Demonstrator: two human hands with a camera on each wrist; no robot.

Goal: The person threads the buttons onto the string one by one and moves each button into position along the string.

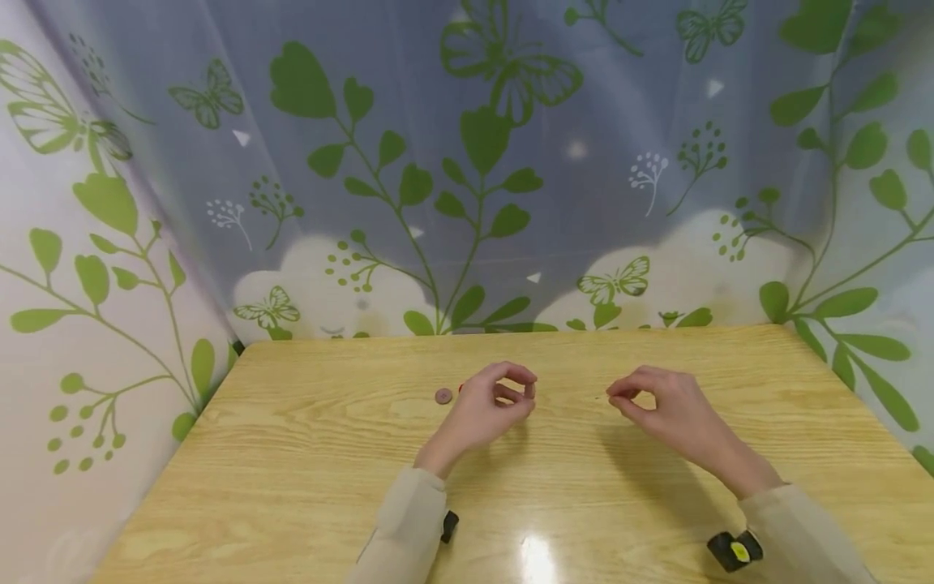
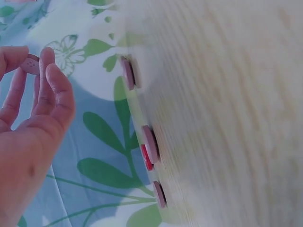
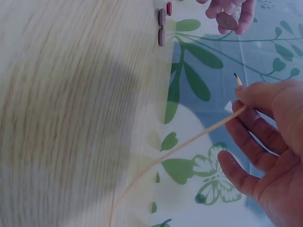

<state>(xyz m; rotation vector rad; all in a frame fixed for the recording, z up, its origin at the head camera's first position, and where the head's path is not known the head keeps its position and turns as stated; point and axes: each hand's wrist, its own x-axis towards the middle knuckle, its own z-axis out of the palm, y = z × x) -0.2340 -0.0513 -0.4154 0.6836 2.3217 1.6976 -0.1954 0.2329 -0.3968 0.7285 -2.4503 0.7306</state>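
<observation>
My left hand [image 1: 492,405] pinches a round, brownish-pink button [image 2: 31,65] between thumb and fingertips, and small holes show in the button's face. Opposite it, my right hand [image 1: 674,410] holds a thin, pale cord [image 3: 189,141] between thumb and forefinger. A short end with a dark tip sticks out past the fingertips, while the rest of the cord hangs down toward the table in the right wrist view. Both hands are raised over the table, a gap apart. Beside my left hand lies a similar button [image 1: 443,396].
In the left wrist view, more pinkish buttons [image 2: 128,74] lie on the wood-grain table [image 1: 314,487], with a red piece [image 2: 147,157] among them. My left hand hides most of these in the head view. A leaf-patterned curtain [image 1: 394,243] hangs behind the table.
</observation>
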